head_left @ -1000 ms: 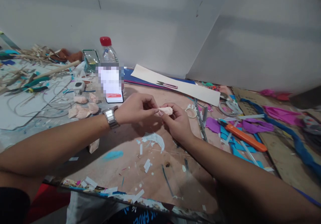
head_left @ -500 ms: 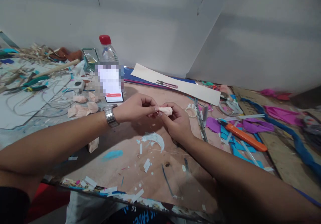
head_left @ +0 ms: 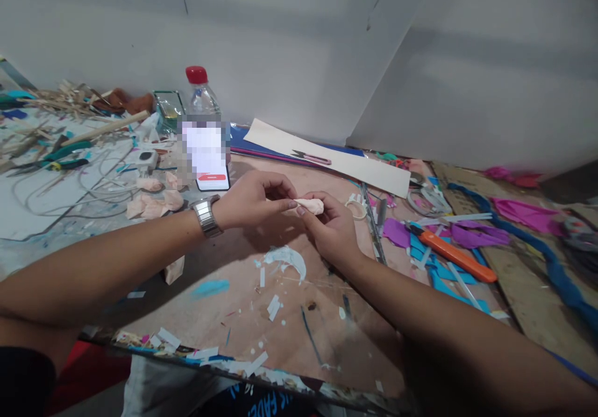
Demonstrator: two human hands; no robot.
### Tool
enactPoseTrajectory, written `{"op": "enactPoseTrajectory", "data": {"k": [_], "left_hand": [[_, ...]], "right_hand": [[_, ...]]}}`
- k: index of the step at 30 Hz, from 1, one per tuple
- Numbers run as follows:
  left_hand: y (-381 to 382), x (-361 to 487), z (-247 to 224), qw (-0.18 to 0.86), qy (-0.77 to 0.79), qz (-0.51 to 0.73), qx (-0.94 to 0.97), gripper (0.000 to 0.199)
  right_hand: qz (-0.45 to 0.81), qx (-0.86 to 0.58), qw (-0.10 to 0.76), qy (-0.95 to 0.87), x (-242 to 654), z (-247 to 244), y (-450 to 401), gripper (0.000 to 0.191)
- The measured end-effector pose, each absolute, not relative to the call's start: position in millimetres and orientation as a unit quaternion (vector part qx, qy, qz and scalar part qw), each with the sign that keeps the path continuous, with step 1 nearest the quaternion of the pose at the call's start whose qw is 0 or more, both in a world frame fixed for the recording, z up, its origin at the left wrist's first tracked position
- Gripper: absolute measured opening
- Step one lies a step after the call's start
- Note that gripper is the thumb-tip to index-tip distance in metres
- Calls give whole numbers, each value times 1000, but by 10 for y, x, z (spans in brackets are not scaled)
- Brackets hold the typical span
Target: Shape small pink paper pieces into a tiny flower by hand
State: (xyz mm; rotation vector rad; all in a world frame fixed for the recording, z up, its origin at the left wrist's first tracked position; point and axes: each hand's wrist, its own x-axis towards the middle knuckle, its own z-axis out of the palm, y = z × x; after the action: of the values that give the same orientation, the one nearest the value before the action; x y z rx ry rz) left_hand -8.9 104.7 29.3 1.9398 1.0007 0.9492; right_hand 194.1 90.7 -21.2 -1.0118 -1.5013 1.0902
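A small pale-peach roll of crepe-like paper (head_left: 310,206) is held over the middle of the table between both hands. My left hand (head_left: 255,200), with a metal watch (head_left: 206,215) on its wrist, pinches the roll's narrow left end. My right hand (head_left: 332,227) has its thumb and fingers closed around the thicker right part. Crumpled peach pieces (head_left: 154,204) lie to the left, beyond my left forearm. Another folded peach piece (head_left: 174,270) shows just below that forearm. The fingertips partly hide the roll's left end.
Behind the hands stand a phone (head_left: 212,180) and a red-capped bottle (head_left: 202,96). Thread snips (head_left: 312,158) rest on a cream strip (head_left: 369,171). An orange utility knife (head_left: 458,255) and a tape ring (head_left: 357,209) lie right. Pliers (head_left: 60,155) and sticks lie left.
The roll has shifted and turned very slightly between the fingers, with more of its right end showing. Both hands stay in nearly the same place.
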Motion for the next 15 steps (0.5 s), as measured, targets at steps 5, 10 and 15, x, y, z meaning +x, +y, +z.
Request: {"op": "enactPoseTrajectory", "data": {"k": [5,10,15], "left_hand": [[1028,-83,307,358,392,369,763,14],[1034,-90,303,360,394,358,766,14],[1037,-101,299,359,398,346,771,16]], "right_hand": [[455,-417,490,-615,1935,-221,907,30],[450,-408,495,-622,1927,-191,905,26],[446,-409,492,-625,1937,-207,908,27]]}}
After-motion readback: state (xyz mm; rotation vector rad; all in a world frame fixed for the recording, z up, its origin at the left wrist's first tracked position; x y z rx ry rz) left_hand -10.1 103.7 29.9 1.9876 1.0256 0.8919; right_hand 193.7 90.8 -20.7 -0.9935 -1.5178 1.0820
